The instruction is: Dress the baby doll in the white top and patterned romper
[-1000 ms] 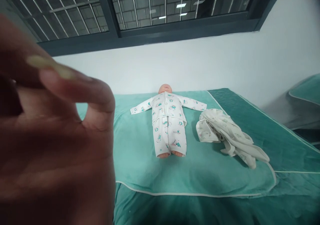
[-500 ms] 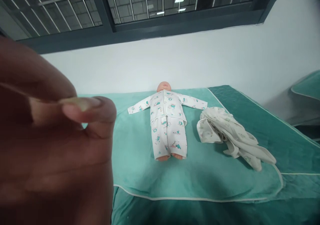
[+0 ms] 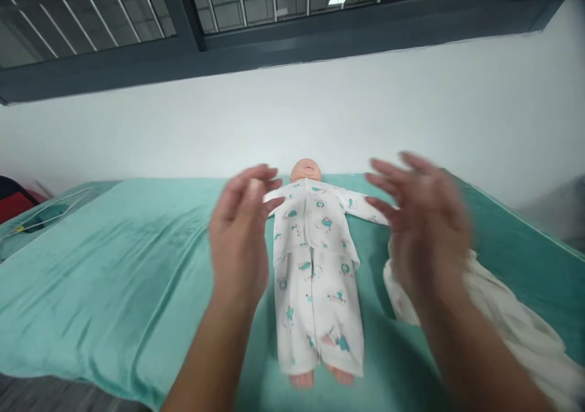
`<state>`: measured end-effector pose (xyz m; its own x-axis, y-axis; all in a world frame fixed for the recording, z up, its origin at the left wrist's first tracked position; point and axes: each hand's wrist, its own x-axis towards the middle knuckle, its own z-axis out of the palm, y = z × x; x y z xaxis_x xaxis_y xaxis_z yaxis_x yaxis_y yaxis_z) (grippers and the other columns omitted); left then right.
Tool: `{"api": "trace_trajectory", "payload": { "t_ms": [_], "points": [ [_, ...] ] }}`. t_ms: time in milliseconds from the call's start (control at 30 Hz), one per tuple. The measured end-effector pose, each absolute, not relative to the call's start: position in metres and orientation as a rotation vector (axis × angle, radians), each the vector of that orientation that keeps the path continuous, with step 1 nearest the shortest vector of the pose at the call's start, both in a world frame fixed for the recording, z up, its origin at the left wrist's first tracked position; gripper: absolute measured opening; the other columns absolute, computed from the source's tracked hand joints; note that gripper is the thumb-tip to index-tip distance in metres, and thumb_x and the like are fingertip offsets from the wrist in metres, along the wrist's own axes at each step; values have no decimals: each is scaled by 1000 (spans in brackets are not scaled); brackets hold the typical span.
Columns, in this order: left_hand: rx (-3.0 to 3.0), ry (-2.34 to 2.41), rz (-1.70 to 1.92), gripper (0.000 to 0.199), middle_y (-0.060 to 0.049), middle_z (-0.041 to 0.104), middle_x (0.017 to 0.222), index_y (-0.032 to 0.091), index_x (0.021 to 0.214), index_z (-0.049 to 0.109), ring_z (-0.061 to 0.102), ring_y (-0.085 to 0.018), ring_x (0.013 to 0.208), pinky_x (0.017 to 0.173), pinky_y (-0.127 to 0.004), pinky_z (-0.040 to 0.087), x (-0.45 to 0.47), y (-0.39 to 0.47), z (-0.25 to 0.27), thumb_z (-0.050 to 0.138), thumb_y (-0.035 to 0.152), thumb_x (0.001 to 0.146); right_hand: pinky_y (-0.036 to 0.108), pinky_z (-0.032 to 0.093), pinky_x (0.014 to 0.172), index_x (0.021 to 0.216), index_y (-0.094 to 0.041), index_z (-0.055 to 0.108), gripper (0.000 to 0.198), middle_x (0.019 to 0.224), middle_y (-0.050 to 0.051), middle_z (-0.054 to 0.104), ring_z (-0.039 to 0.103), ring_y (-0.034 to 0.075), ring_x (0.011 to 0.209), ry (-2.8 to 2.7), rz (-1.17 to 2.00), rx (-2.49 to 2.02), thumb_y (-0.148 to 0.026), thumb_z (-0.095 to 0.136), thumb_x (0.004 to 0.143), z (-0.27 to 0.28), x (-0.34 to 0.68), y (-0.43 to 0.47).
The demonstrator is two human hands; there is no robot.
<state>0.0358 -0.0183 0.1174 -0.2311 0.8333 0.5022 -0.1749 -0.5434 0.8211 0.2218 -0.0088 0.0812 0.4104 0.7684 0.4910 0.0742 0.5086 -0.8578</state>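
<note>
A baby doll (image 3: 306,169) lies on its back on the green blanket, arms spread to the sides. It wears a white printed top (image 3: 315,223) and matching trousers (image 3: 317,308), with its feet showing below the cuffs. Above the doll's arm on the left side of the view, my left hand (image 3: 242,229) is raised with fingers apart and nothing in it. My right hand (image 3: 423,223), smeared by motion, hovers near the other sleeve, its fingers spread and empty. Part of a crumpled white cloth (image 3: 507,326) shows behind my right forearm.
A green blanket (image 3: 105,266) covers the bed surface, with folds on the left. Behind it rises a white wall (image 3: 183,131) below a dark-framed barred window (image 3: 274,40). A red and black item (image 3: 16,202) and a thin cable lie at the far left.
A hand that filled the left side close to the camera is gone from there. Both hands now reach out over the doll, which appears larger and nearer.
</note>
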Motion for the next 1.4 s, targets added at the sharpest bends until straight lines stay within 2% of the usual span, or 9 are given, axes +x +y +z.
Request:
{"api": "trace_trajectory", "payload": {
  "t_ms": [133,300,567,733,933,1233,1400],
  "points": [
    [1589,1267,1511,22,-5,72,112,21,103,70,65,-21,107,95,-34,51,43,84,64,60,34,89,42,53,94,120,-24,58,40,122,9,68,63,24,114,-1116,673,-1079,-48,55,89,52,195,75],
    [1809,1297,1244,24,-6,70,120,21,107,70,62,-21,116,106,-37,45,48,142,33,54,30,92,50,45,103,122,-28,61,41,131,5,63,59,27,119,-1377,804,-1358,-46,56,86,21,196,122],
    [1857,1287,1168,31,-3,61,136,26,118,67,52,-20,130,116,-36,35,44,148,24,48,32,95,47,46,103,119,-32,65,35,133,2,62,58,26,121,-1436,813,-1282,-42,54,87,18,198,120],
    [1854,1291,1139,32,-2,59,138,26,121,66,50,-19,132,117,-36,34,44,148,24,47,32,95,47,41,110,120,-31,64,34,137,1,60,51,24,130,-1502,766,-1250,-41,53,89,14,197,123],
    [1876,1276,1127,33,-2,60,138,27,122,66,50,-19,132,117,-37,34,45,147,27,46,29,95,47,32,117,127,-31,61,39,144,0,55,43,23,138,-1597,744,-1247,-42,50,91,13,198,123],
    [1904,1300,1087,35,-2,59,139,26,124,65,49,-17,133,117,-35,33,45,146,29,43,29,96,49,29,117,137,-29,54,50,148,3,50,39,26,140,-1574,809,-1351,-44,49,90,16,198,121],
    [1997,1350,1015,41,0,57,140,27,127,62,47,-17,134,117,-36,33,47,146,30,37,22,95,49,26,119,143,-28,49,53,151,3,46,35,26,143,-1599,815,-1329,-44,46,92,15,200,122]
  ]
}}
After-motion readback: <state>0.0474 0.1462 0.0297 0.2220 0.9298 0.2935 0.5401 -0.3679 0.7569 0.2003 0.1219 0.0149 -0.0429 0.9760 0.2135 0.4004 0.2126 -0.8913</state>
